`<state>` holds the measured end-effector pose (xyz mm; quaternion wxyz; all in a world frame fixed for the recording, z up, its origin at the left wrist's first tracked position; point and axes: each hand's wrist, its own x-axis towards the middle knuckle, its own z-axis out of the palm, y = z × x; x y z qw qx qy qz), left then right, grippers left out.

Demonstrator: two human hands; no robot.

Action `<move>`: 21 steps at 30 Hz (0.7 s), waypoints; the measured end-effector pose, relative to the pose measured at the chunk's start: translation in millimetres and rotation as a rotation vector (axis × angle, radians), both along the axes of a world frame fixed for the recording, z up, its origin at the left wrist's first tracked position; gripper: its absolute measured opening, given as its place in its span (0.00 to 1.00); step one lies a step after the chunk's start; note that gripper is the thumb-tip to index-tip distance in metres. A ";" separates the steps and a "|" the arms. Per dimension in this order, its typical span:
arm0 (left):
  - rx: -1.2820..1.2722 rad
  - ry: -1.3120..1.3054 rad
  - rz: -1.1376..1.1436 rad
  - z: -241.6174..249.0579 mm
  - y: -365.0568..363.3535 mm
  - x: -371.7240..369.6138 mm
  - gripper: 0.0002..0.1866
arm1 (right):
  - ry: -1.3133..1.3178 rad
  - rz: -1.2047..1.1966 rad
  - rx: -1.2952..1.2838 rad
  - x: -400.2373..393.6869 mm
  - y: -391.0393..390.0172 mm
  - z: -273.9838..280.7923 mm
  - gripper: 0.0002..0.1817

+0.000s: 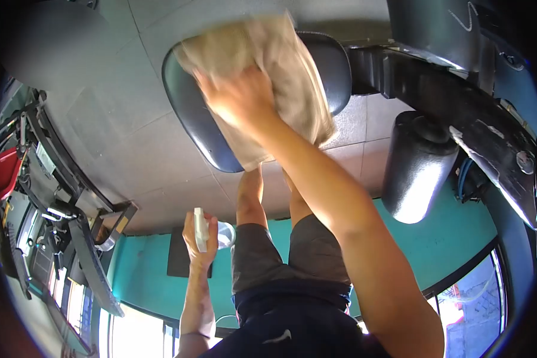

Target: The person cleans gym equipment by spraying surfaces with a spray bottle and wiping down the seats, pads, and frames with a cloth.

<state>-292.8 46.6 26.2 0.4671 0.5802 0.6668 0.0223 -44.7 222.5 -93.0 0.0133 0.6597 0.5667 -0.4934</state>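
Note:
My left hand [200,238] is wrapped round a spray bottle [225,235] with a white trigger head and a clear body, held low at the left. My right hand [241,101] is on a brown cloth [298,89], with its fingers partly hidden in the folds and smeared by motion. The cloth lies draped across a black padded seat [188,107], whose left and right ends show past it. One edge of the cloth hangs down over the near side.
A black frame beam [495,125] runs from the seat to the right. Below it sticks out a black cylindrical roller pad [420,167], with another dark pad [435,30] above. Gym machines [71,209] stand at the left on the grey tiled floor [143,143].

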 end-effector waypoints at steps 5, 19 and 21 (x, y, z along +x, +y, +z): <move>0.096 -0.004 -0.089 8.2 0.1 -3.0 0.06 | -0.241 -0.155 0.748 -38.0 -58.9 -9.2 0.33; 0.135 -0.130 -0.044 16.0 1.6 -31.7 0.06 | -0.212 -0.074 0.729 -85.6 -68.5 8.8 0.33; 0.154 -0.150 -0.030 10.7 -7.5 -45.9 0.06 | -0.240 0.049 0.643 -94.0 -143.6 -4.2 0.33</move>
